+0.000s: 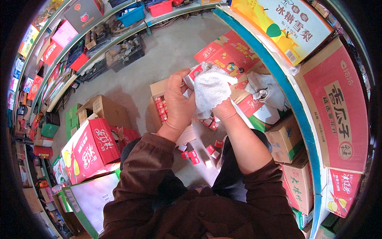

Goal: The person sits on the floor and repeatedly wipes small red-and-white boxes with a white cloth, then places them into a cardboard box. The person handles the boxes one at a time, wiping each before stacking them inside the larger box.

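In front of my chest, my left hand [180,101] is closed round a small red-and-white box [194,74], its fingers curled and partly hiding it. A white knit cloth [213,87] drapes over my right hand [223,109] and presses against that box. The cloth hides the right fingers. Below my hands, an open brown carton [159,87] holds several small red boxes [161,107] in rows. More small red-and-white boxes [193,155] lie loose on the floor between my legs.
Red drink cartons [91,149] and a brown carton [104,111] stand at the left. Shelves with a teal edge [274,59] curve along the right, bearing large cartons [338,103]. Another pale cloth [266,89] rests on cartons at the right. Stocked shelves [119,40] line the far left.
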Available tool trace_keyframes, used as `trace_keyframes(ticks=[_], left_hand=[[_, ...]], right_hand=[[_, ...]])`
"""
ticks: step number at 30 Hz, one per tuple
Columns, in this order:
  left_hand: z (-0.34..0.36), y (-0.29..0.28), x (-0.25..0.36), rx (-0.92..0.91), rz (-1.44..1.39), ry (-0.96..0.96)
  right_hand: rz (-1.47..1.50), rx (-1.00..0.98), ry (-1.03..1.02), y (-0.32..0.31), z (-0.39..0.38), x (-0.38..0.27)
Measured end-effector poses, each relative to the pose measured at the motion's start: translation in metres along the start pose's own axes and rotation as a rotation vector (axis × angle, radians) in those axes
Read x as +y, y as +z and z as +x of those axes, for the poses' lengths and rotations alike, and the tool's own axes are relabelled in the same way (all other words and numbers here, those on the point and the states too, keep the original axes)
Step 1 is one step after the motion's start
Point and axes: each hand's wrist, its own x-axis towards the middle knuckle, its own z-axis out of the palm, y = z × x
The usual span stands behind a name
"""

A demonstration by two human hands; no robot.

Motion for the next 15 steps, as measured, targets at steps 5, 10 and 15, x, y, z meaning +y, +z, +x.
trace_keyframes(ticks=[5,10,15], left_hand=[[-0.001,0.001,0.0,-0.023,-0.084,0.007],[0.005,-0.006,0.0,-0.102,-0.437,-0.161],[0.007,-0.015,0.003,-0.187,-0.745,-0.321]], right_hand=[[0.171,0.077,0.234,0.001,0.0,0.005],[0.219,0.02,0.418,-0.015,0.005,0.01],[0.209,-0.011,0.32,-0.025,0.019,0.009]])
